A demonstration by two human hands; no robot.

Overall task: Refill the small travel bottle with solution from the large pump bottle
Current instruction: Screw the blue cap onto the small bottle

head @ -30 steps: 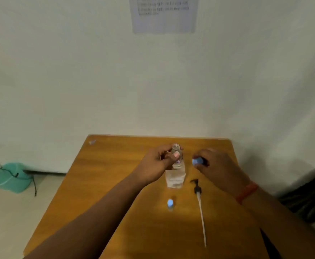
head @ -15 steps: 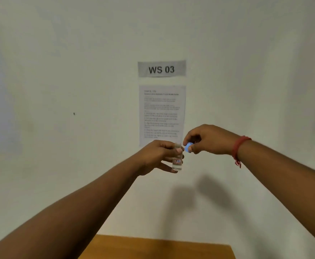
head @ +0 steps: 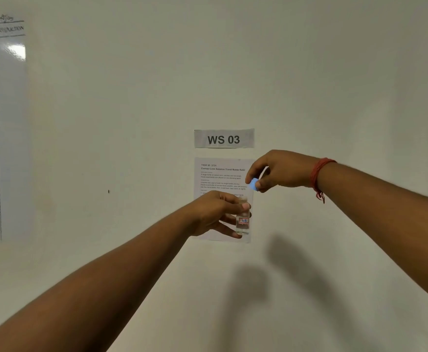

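While hands raised, white wall [head: 106, 123] behind, "WS 03" sign [head: 224, 138].

Clear, glossy small bottle [head: 242, 219] with a paper label. Smooth blue plastic cap [head: 253, 184]. Red thread wristband [head: 318, 175] — twisted, fibrous. Matt painted wall [head: 131, 97]. Matt paper sheet [head: 220, 174] and sign [head: 224, 138] — flat. Glossy whiteboard [head: 4, 123], glare-streaked.

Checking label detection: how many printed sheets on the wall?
3: WS 03 sign; instruction sheet below it, partly behind the hands; chart at left edge, cropped.
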